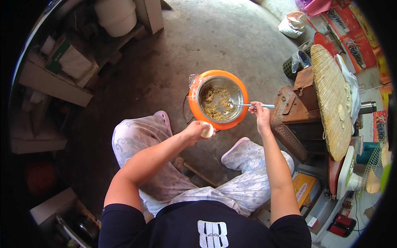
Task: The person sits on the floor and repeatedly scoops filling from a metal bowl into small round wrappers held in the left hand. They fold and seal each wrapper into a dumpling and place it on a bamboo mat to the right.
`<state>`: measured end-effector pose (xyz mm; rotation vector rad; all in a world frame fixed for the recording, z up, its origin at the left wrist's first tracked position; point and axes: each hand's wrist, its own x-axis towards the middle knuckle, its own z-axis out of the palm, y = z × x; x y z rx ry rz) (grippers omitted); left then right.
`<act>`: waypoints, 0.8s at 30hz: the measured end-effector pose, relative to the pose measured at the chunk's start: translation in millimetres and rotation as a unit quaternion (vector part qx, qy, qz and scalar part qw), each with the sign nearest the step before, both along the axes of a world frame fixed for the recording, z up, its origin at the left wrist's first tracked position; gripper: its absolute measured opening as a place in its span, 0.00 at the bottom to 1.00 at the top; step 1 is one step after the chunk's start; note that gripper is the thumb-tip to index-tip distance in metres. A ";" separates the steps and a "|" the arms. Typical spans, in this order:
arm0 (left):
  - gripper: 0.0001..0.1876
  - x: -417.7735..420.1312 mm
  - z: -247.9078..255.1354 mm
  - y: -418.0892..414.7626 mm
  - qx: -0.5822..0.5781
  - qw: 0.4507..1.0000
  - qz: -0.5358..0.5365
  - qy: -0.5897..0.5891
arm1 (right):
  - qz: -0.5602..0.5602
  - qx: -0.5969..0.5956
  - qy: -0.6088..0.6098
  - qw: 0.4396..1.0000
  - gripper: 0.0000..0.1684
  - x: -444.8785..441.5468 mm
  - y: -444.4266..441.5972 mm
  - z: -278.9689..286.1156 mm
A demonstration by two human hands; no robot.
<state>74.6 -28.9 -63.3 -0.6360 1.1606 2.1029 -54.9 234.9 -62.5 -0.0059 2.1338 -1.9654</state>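
In my left hand (197,131) I hold a round, pale dough wrapper (207,130), just off the near rim of a metal bowl (203,81). The bowl sits within a wide orange ring (243,81). Crumbly yellowish filling (214,96) covers part of the bowl's floor and clings to its wall. My right hand (260,114) grips the handle of a spoon (254,105) at the bowl's right side. The spoon's head lies down inside the bowl among the filling. Clear plastic film (193,88) hangs over the ring's left edge.
At right, a round woven tray (325,102) bearing flattened dough pieces (341,115) rests on a rusty metal stand (287,108). An electric fan (372,179) and a yellow box (305,189) stand nearer me. Wooden shelves (55,83) line the left. Concrete floor (192,40) stretches ahead.
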 end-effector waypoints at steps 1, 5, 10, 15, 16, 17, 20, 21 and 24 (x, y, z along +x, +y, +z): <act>0.11 1.5 3.6 2.0 0.006 1.000 -0.027 -0.010 | 0.000 -0.005 -0.007 1.000 0.19 -0.5 1.6 -0.2; 0.13 -5.6 -3.3 0.7 0.039 0.996 0.040 0.070 | -0.031 -0.023 -0.037 0.999 0.19 4.3 1.3 2.0; 0.16 -31.6 11.5 -2.5 0.036 0.972 0.217 0.077 | -0.038 -0.071 -0.044 0.996 0.20 14.1 -4.6 28.0; 0.23 -42.9 27.1 -0.5 0.095 0.960 0.250 0.077 | 0.025 -0.088 -0.010 0.996 0.20 25.0 -15.6 80.3; 0.24 -42.8 34.2 -0.3 0.104 0.961 0.244 0.079 | 0.039 -0.078 0.000 0.996 0.20 26.8 -19.9 91.1; 0.25 -42.8 37.6 0.2 0.113 0.961 0.237 0.081 | 0.054 -0.069 0.010 0.996 0.20 28.1 -24.5 99.1; 0.28 -41.7 42.2 1.8 0.170 0.959 0.206 0.095 | 0.060 -0.006 0.031 0.998 0.19 27.0 -36.5 108.8; 0.28 -40.3 43.6 2.1 0.182 0.958 0.197 0.098 | 0.065 0.019 0.038 0.997 0.18 26.5 -40.3 110.5; 0.28 -37.9 43.1 3.9 0.192 0.960 0.179 0.101 | 0.066 0.028 0.063 0.995 0.18 25.4 -50.3 111.0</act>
